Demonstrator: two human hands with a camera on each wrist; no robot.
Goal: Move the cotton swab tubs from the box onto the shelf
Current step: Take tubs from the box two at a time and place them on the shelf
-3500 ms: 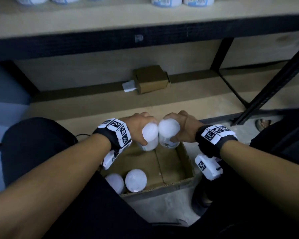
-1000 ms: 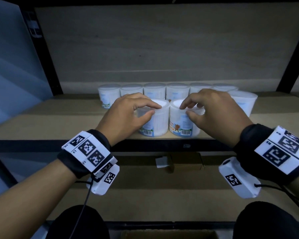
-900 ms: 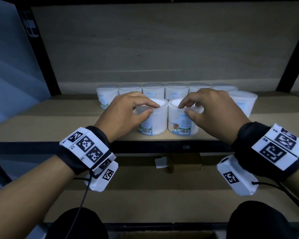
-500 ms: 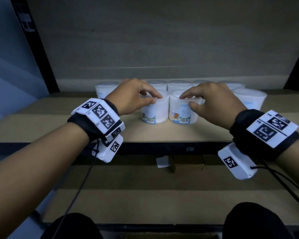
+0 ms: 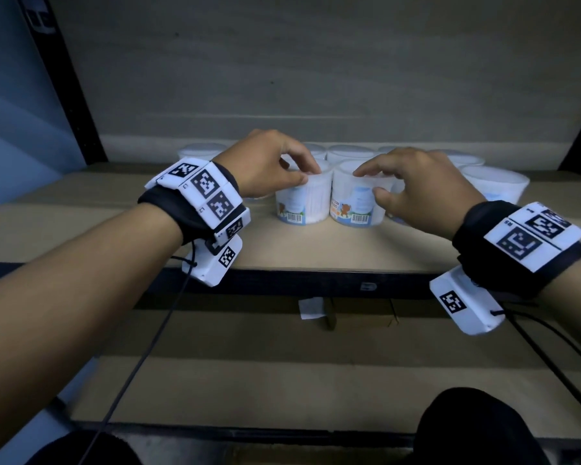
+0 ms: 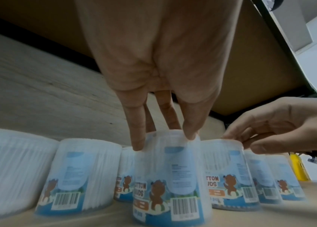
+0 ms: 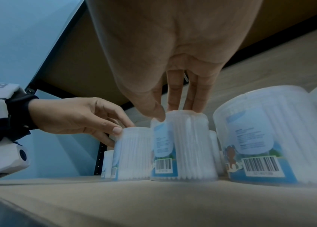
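Observation:
Two clear cotton swab tubs with bear labels stand side by side on the wooden shelf (image 5: 282, 250). My left hand (image 5: 307, 174) pinches the lid rim of the left tub (image 5: 299, 206) from above. In the left wrist view its thumb and fingers straddle the top of that left tub (image 6: 171, 176). My right hand (image 5: 368, 182) holds the right tub (image 5: 353, 206) the same way, and in the right wrist view thumb and fingers sit on the lid of the right tub (image 7: 184, 150). Both tubs rest upright on the board. The box is hidden below.
A row of several more tubs (image 5: 349, 152) lines the shelf's back, with one further tub (image 5: 497, 182) at the right. Black uprights (image 5: 71, 85) frame the bay. A small cardboard box (image 5: 359, 308) lies on the lower shelf. Bare board lies left of the tubs.
Both tubs came up from the box to the shelf's front edge and have been pushed further back toward the rear row. My hands stayed on their lids.

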